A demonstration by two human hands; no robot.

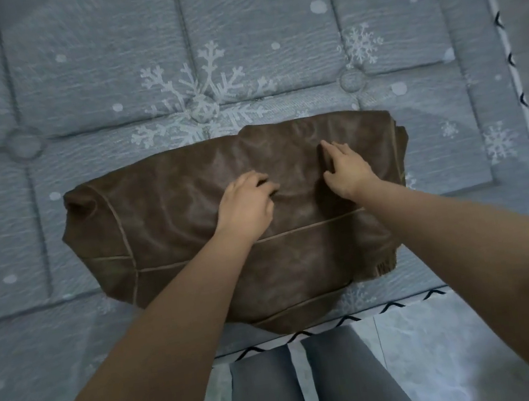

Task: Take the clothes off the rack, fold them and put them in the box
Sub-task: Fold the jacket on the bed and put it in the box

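A folded brown jacket (pixel 213 227) lies on the snowflake mattress (pixel 90 88), near its 6 o'clock edge. The left hand (pixel 245 203) rests on the jacket's middle, fingers curled into the leather. At its 3 o'clock, the right hand (pixel 346 169) presses down, fingers fairly straight.

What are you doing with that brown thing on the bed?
A person is folding a brown jacket on a snowflake-patterned mattress. Both hands are on top of it: the left hand has curled fingers bunching the fabric, and the right hand presses on a fold. The jacket looks partly folded. No box or rack is in view.
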